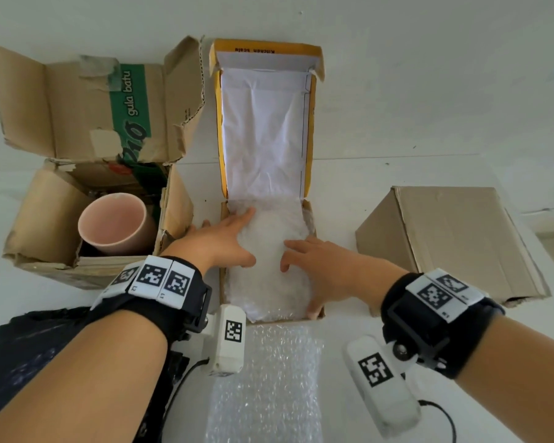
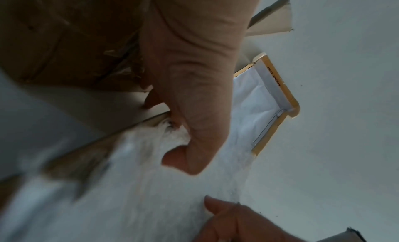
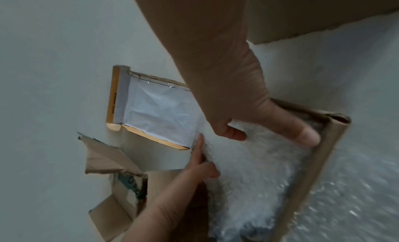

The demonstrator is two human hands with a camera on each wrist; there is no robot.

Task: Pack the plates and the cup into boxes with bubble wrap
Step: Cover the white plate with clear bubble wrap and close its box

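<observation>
Both hands, left hand (image 1: 227, 239) and right hand (image 1: 320, 266), press flat with fingers released on the bubble-wrapped bundle (image 1: 269, 266) in the yellow box (image 1: 218, 123); hard pressing risks cracking whatever's wrapped.

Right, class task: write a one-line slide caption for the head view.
Both hands, left hand and right hand, press bubble wrap into the yellow-lidded box; pink cup waits.

White floor (image 1: 397, 193) with three cardboard boxes (image 1: 454, 238), bubble wrap sheet (image 1: 266, 378)
</observation>
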